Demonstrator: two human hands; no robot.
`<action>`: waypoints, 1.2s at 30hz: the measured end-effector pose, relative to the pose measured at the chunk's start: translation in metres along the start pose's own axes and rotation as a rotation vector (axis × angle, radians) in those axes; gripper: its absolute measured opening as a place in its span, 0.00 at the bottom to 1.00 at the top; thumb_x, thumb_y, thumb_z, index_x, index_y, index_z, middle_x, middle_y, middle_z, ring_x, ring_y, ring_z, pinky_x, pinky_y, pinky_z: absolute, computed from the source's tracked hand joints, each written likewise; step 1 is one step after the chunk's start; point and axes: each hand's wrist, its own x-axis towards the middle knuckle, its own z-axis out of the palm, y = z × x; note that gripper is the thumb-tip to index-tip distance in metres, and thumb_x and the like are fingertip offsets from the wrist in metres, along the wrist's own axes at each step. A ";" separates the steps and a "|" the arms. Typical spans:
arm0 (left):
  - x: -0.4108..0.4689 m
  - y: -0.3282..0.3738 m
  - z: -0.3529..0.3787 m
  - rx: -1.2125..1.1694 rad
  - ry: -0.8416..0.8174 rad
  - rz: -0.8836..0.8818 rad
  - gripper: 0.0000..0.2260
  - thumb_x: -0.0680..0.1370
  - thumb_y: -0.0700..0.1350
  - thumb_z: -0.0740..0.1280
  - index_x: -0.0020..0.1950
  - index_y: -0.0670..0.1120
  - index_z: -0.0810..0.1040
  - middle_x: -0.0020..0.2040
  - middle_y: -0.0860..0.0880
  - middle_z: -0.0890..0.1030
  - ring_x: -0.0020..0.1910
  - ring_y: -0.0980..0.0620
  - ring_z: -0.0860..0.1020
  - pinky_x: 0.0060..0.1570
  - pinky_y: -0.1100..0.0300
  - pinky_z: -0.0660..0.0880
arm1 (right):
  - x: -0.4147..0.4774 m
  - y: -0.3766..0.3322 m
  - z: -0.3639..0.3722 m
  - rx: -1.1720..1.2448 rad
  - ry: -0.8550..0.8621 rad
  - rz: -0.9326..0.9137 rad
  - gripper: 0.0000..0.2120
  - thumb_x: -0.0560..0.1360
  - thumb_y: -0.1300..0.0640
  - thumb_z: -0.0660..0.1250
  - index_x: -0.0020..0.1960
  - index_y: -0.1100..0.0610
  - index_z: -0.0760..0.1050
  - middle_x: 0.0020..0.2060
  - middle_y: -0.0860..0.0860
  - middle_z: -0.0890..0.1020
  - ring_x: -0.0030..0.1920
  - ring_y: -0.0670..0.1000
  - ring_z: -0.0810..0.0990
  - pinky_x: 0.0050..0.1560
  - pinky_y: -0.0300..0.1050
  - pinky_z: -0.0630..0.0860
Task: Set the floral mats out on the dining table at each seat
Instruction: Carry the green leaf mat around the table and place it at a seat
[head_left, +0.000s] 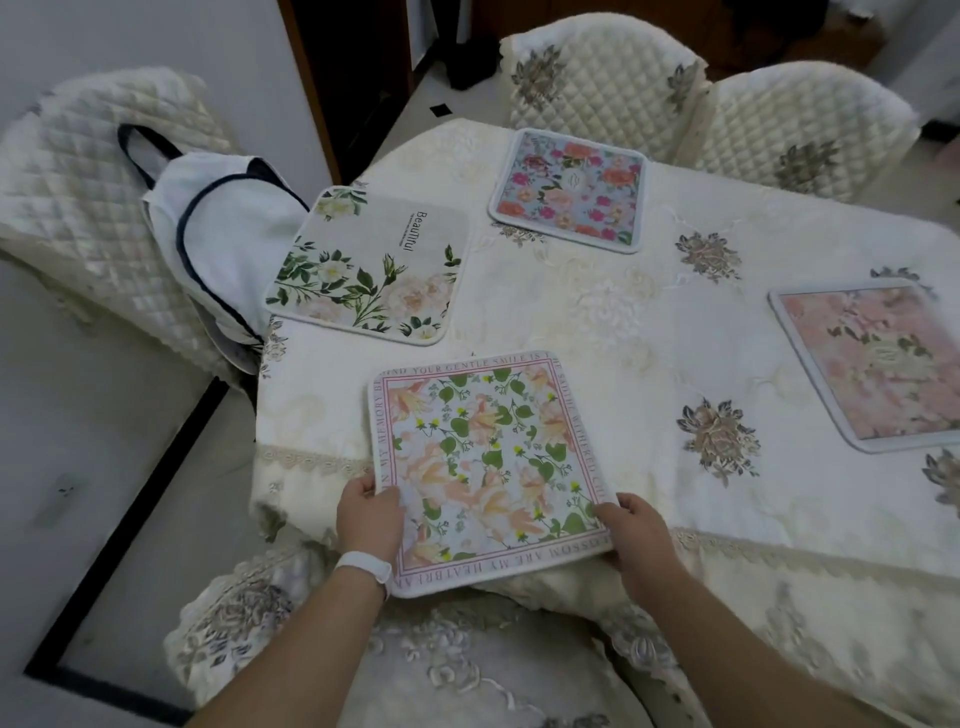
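Floral mat (488, 467) at table (613, 332) edge

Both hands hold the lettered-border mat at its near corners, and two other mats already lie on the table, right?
No: the head view shows three other mats on the table: the white-rose mat, the blue mat and the pink mat. The left hand and right hand do hold the lettered-border mat.

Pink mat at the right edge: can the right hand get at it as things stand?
Probably, but not yet: the right hand grips the leafy mat with the left hand. Only flat tablecloth lies between it and the pink mat.
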 end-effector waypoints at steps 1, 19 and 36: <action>-0.002 0.001 0.001 -0.007 0.011 -0.008 0.10 0.75 0.37 0.63 0.55 0.45 0.78 0.49 0.46 0.82 0.44 0.45 0.79 0.35 0.58 0.73 | -0.004 0.009 0.001 0.049 0.004 0.013 0.05 0.77 0.63 0.66 0.51 0.62 0.78 0.46 0.60 0.86 0.47 0.61 0.85 0.53 0.64 0.82; -0.046 -0.016 0.040 -0.175 -0.204 -0.071 0.09 0.76 0.35 0.62 0.56 0.42 0.74 0.49 0.43 0.82 0.47 0.42 0.81 0.48 0.44 0.80 | -0.038 0.044 0.027 0.197 -0.071 0.009 0.06 0.79 0.66 0.64 0.54 0.59 0.76 0.47 0.54 0.87 0.45 0.55 0.87 0.43 0.51 0.84; 0.073 0.071 0.021 0.378 -0.476 0.167 0.10 0.73 0.42 0.68 0.54 0.44 0.76 0.45 0.41 0.83 0.40 0.44 0.80 0.45 0.47 0.79 | -0.043 0.050 -0.017 -0.043 0.055 -0.104 0.09 0.80 0.65 0.62 0.51 0.53 0.77 0.42 0.49 0.87 0.41 0.52 0.87 0.37 0.48 0.84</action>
